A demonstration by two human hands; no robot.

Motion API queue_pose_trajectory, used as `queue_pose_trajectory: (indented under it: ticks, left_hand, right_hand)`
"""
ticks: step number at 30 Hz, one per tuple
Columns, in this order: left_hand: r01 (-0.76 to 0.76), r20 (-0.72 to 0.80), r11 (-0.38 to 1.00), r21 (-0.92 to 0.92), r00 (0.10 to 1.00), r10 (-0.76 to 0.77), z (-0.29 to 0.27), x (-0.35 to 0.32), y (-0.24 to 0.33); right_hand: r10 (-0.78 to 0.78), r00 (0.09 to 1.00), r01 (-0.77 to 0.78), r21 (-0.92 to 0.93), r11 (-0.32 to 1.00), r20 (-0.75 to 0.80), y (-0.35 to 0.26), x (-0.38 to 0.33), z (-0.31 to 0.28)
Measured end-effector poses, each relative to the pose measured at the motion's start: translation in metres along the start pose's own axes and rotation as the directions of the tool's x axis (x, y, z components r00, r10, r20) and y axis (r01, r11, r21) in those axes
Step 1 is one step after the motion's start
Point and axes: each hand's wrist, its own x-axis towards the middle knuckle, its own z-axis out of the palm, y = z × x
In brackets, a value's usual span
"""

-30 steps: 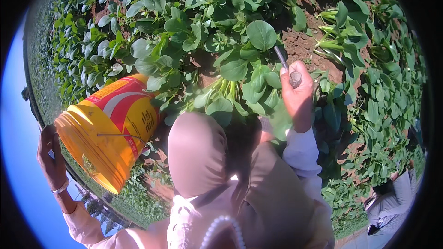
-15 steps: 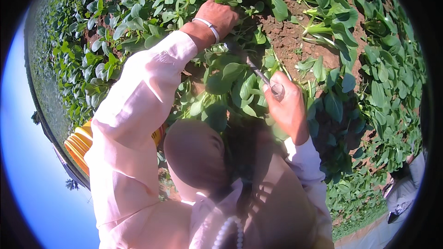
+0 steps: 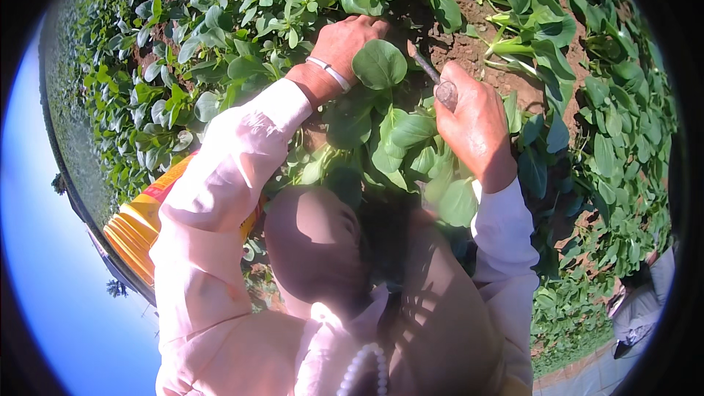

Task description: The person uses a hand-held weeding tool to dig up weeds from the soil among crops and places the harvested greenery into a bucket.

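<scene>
A bed of leafy green plants [image 3: 220, 51] on bare brown soil [image 3: 469, 44] lies under you. Your orange bucket [image 3: 139, 224] sits low at the left. Your left hand [image 3: 348, 40] grips a plant's leaves [image 3: 379, 64]; your right hand [image 3: 477, 128] is clenched round a metal tool [image 3: 434, 77] beside them.

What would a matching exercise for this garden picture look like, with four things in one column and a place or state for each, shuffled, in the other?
Things:
1. left hand
2. right hand
3. orange bucket
4. bracelet

Places or states:
A. around the left wrist
B. gripping a slim metal tool
C. behind the pink left sleeve, at the picture's left
D. reaching into the leafy plants at the top

Pairs: 1-D, 2-B, 3-C, 4-A
</scene>
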Motion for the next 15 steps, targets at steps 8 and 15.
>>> queue_pose_trajectory:
  ticks: [8,15]
  left_hand:
    - [-0.152,-0.126,0.955,0.254,0.974,0.189,0.027,0.028,-0.036]
    - [-0.111,-0.134,0.969,0.220,0.981,0.143,0.032,0.028,-0.046]
  right_hand:
    - [0.000,0.994,0.017,-0.167,0.986,0.106,-0.015,0.003,-0.016]
    - [-0.134,0.990,0.129,-0.128,0.983,-0.033,0.001,0.027,0.016]
